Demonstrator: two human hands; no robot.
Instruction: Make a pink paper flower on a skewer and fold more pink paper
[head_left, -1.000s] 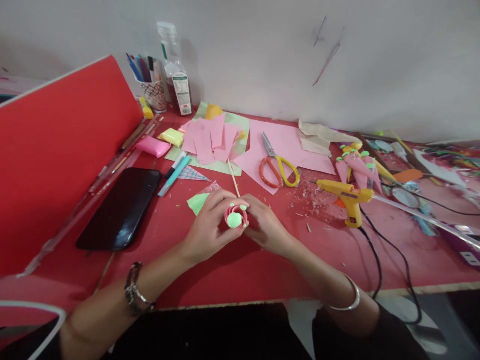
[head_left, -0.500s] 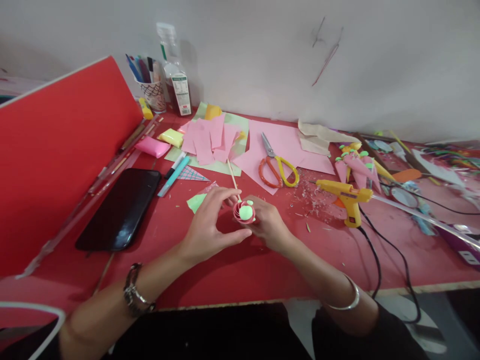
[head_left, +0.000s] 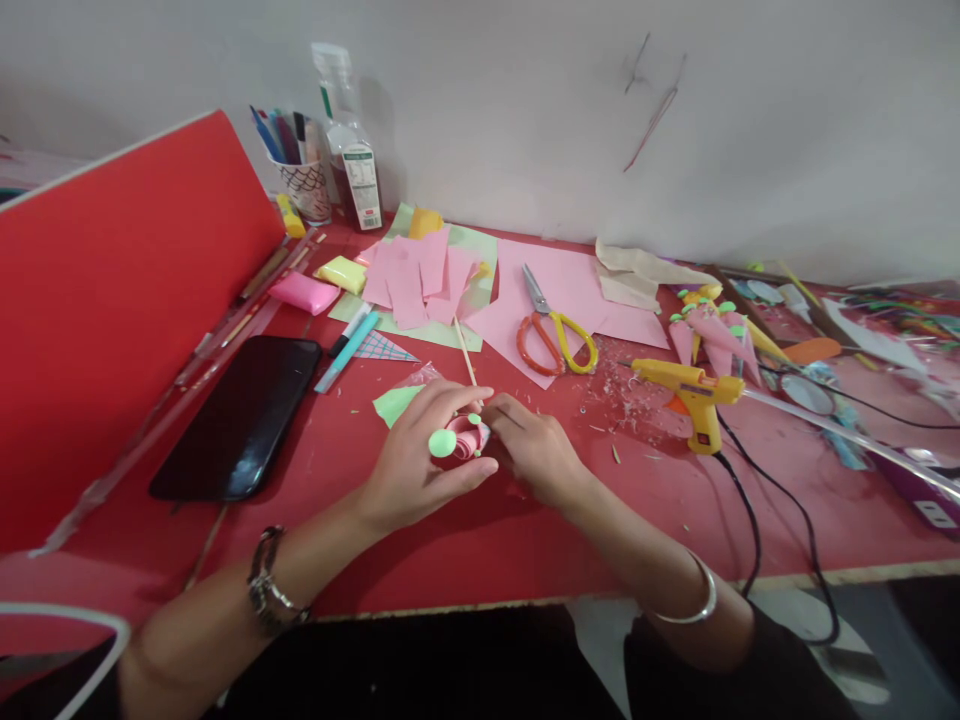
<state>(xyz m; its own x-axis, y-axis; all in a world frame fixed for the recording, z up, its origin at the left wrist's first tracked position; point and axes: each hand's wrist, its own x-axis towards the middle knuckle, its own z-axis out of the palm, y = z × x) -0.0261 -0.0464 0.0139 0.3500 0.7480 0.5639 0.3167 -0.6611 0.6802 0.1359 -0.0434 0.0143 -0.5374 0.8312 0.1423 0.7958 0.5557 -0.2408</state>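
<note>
A small coiled roll of pink paper point(head_left: 468, 446) with light green round dots sits between my hands, over the front middle of the table. My left hand point(head_left: 409, 450) curls around it, thumb below and fingers above; its other fingers are hidden. One larger green disc point(head_left: 442, 443) shows at the roll's left side. My right hand point(head_left: 536, 445) is closed at the roll's right edge, its fingertips pinched there and partly hidden. Just beyond my fingers a thin wooden stick point(head_left: 465, 352) leans away toward the paper strips. Scraps of green paper point(head_left: 394, 404) lie beside my left hand.
Red-and-yellow scissors point(head_left: 556, 340) rest on pink paper point(head_left: 510, 270). To the right lie a yellow glue gun point(head_left: 697, 400) with its cord and several pink paper cones point(head_left: 720, 340). A black phone point(head_left: 236, 420), red board point(head_left: 135, 310) and bottle point(head_left: 356, 170) are at the left.
The pink roll has tilted and shifted left into my left hand, so its green disc now faces left. My right fingers have moved up to its right edge.
</note>
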